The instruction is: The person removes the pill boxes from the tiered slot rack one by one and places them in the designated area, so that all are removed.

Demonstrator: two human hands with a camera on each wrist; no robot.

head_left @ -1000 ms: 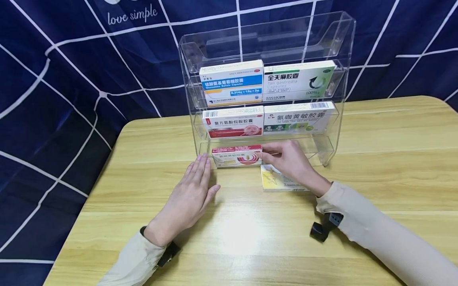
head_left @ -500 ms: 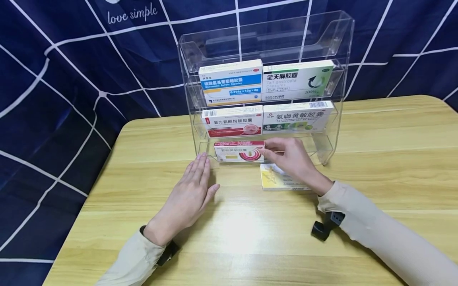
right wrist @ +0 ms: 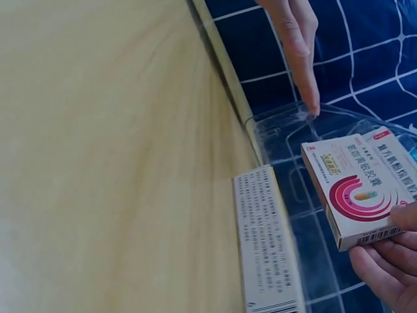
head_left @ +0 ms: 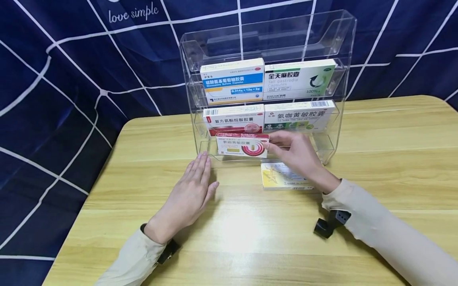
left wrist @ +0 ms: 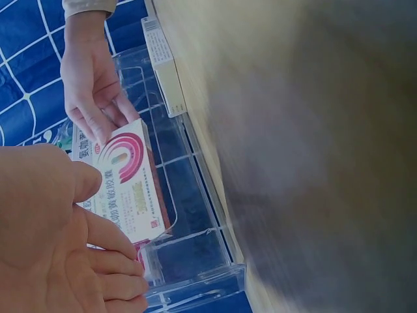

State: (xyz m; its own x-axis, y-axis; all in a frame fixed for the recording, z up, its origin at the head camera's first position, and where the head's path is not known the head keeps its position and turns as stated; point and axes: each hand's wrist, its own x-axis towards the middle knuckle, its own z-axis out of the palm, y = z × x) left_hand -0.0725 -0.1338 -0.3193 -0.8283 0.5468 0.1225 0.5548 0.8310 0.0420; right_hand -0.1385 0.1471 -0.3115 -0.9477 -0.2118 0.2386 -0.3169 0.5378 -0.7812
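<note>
My right hand (head_left: pixel 298 155) pinches the right end of a white medicine box (head_left: pixel 243 147) with a red top edge and a pink ring design. In the right wrist view the thumb lies on the front of this medicine box (right wrist: pixel 358 186), with fingers behind it. The box is raised at the bottom tier of a clear acrylic rack (head_left: pixel 327 147). My left hand (head_left: pixel 186 198) lies with fingers straight, its fingertips touching the rack's lower left corner. A white and yellow medicine box (head_left: pixel 282 176) lies flat on the table, partly under the right hand.
Two upper tiers hold a blue and white box (head_left: pixel 232 83), a green and white box (head_left: pixel 299 79), a red and white box (head_left: pixel 234 119) and another white box (head_left: pixel 298 117). A dark checked cloth (head_left: pixel 143 59) hangs behind the wooden table (head_left: pixel 229 238).
My right hand has lifted the pink-ringed medicine box up and slightly right, from the rack's bottom front to just before the middle tier. The left hand has stayed nearly still.
</note>
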